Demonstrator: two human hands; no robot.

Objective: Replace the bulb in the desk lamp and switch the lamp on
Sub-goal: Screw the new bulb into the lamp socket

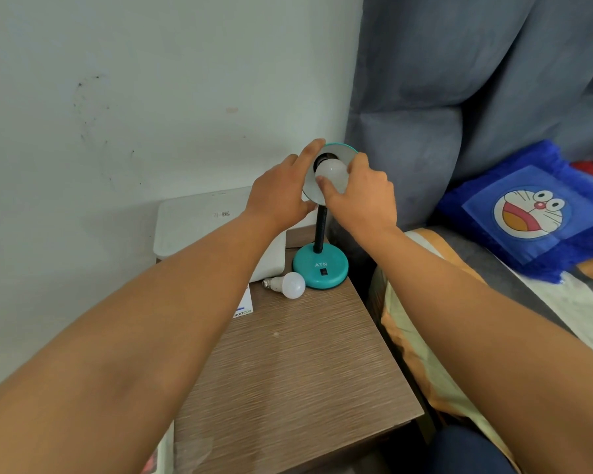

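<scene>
Right now the bulb (329, 172) sits in the mouth of the lamp shade (314, 195), its axis running back into the socket and its dome facing the person. The right hand (360, 193) pinches the dome with its fingertips, while the left hand (281, 189) grips the shade's rim to steady it. The bulb's base is hidden, so how far it is seated cannot be told; a second bulb (288, 284) lies on the table (288, 354) by the lamp base (320, 268).

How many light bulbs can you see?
2. One round white light bulb sits in the teal desk lamp's shade, gripped by the right hand. Another white light bulb lies on the brown wooden table beside the lamp's base. Others may be hidden.
</scene>
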